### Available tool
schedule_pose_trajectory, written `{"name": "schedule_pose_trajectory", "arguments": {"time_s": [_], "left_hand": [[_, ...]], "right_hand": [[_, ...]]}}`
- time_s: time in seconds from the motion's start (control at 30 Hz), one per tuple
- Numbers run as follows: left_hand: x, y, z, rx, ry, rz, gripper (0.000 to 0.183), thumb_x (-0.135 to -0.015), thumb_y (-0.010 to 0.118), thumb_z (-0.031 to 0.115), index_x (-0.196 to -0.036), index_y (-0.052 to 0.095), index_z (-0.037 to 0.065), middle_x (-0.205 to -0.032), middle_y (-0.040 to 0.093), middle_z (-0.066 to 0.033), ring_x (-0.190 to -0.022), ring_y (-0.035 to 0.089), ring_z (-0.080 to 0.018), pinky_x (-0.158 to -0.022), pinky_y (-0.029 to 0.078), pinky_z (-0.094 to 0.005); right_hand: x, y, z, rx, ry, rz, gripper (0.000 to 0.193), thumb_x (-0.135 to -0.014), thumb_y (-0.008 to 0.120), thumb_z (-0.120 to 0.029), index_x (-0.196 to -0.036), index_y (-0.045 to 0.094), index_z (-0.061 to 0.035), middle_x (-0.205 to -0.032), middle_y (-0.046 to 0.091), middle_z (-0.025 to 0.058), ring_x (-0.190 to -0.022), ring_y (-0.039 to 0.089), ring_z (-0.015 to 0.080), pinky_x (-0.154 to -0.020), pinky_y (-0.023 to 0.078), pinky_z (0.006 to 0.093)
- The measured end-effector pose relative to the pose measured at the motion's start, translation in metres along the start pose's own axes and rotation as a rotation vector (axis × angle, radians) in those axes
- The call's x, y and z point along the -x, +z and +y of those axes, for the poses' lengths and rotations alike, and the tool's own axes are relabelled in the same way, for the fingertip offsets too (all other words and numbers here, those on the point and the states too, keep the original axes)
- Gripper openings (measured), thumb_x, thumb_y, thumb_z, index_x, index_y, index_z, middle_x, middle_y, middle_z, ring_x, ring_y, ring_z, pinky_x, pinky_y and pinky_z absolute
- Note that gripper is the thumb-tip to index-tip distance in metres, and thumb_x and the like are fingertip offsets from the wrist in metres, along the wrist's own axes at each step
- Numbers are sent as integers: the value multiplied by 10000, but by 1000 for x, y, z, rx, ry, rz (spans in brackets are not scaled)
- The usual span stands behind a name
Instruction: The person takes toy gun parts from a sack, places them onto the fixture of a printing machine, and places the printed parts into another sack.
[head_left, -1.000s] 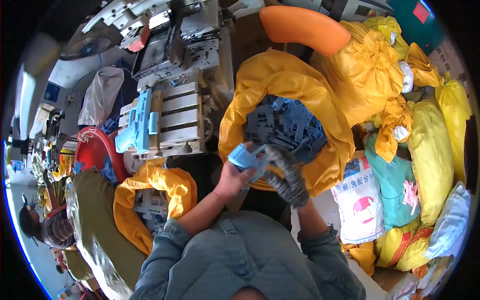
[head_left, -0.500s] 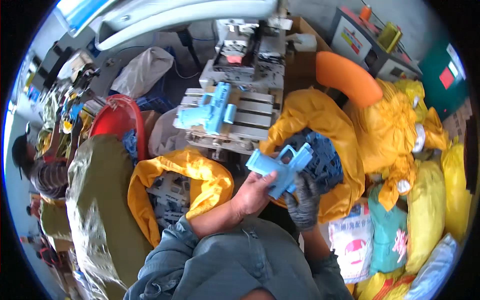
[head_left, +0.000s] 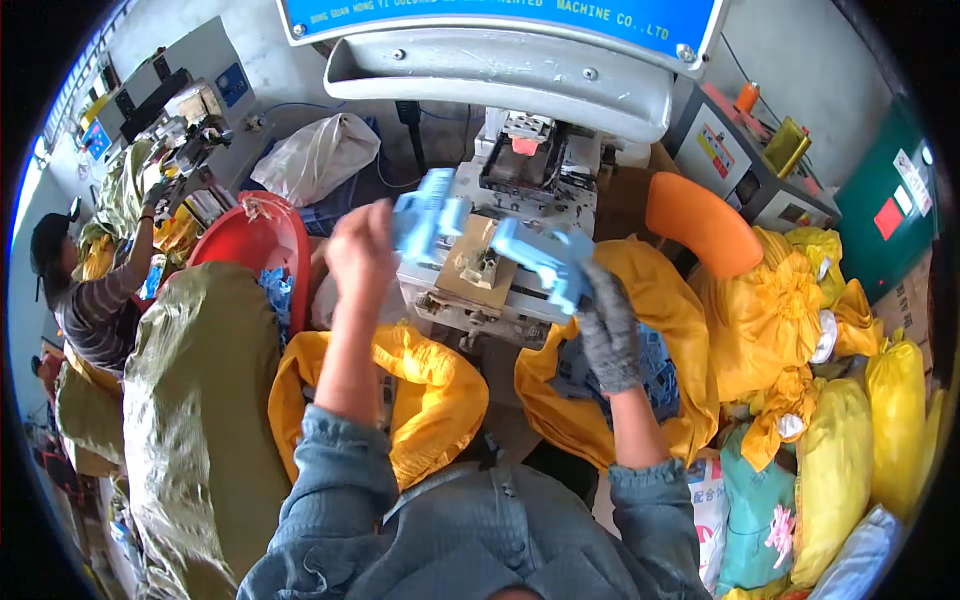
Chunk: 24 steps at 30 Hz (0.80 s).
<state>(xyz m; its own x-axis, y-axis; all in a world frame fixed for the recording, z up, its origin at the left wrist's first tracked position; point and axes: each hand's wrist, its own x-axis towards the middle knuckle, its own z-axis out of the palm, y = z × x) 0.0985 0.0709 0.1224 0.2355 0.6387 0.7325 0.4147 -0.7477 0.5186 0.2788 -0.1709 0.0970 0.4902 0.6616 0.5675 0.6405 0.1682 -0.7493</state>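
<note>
The left hand (head_left: 362, 245), bare and blurred, is raised at the left of the machine's slatted bed (head_left: 425, 277). Its fingers are closed on the near side of the left toy gun (head_left: 428, 215), a light-blue plastic piece; the fingertips are hard to make out, and the hand hides part of the piece. Whether this piece touches the bed cannot be told.

The right hand, in a grey glove (head_left: 608, 335), has its fingers gripping the right toy gun (head_left: 548, 258) by its right end. The fingertips are partly lost against the blue plastic. This piece slants over the right part of the bed and covers some of the slats; contact with them is unclear. Between the two pieces, a small fixture (head_left: 484, 265) sits on a tan board (head_left: 472, 240), its details too small to read.

The machine's grey housing (head_left: 500, 85) and blue panel (head_left: 510, 18) are cut off by the top edge. Below, the left forearm crosses the left yellow sack (head_left: 440, 410) and hides most of its contents. The right yellow sack (head_left: 685, 310) shows blue parts (head_left: 655, 370), partly behind the glove. At far left, a co-worker (head_left: 90, 290) appears small.
</note>
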Motion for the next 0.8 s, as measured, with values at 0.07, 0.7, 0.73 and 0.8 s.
{"name": "schedule_pose_trajectory", "arguments": {"time_s": [0.07, 0.7, 0.73, 0.8], "left_hand": [[8, -42, -15, 14, -100, -7, 239, -896, 488, 202, -831, 623, 16, -785, 619, -161, -749, 597, -349, -684, 464, -395], [182, -121, -93, -312, -388, -396, 242, -911, 493, 151, -849, 646, -26, -830, 631, -129, -782, 595, -272, -713, 475, -361], [174, -110, -83, -325, -355, -442, 242, -913, 494, 151, -847, 648, -24, -823, 629, -129, -776, 592, -276, -708, 475, -362], [172, -97, -79, -315, -226, -500, 211, -905, 515, 132, -834, 646, -18, -817, 624, -129, -762, 586, -285, -699, 473, -364]], "right_hand": [[-22, 21, -4, 128, -185, -99, 394, -883, 538, -329, -1217, 549, -121, -1120, 575, 143, -1042, 556, 297, -903, 432, 380], [157, -7, 110, 463, 109, 13, 273, -796, 607, -191, -1060, 627, -124, -1065, 553, 139, -897, 571, 322, -816, 455, 435], [192, -13, 163, 435, 259, -32, 271, -798, 600, -196, -1056, 628, -117, -1084, 560, 153, -909, 576, 331, -831, 458, 437], [210, -20, 216, 404, 405, -92, 271, -800, 593, -202, -1053, 629, -110, -1103, 567, 168, -921, 580, 340, -846, 461, 440]]}}
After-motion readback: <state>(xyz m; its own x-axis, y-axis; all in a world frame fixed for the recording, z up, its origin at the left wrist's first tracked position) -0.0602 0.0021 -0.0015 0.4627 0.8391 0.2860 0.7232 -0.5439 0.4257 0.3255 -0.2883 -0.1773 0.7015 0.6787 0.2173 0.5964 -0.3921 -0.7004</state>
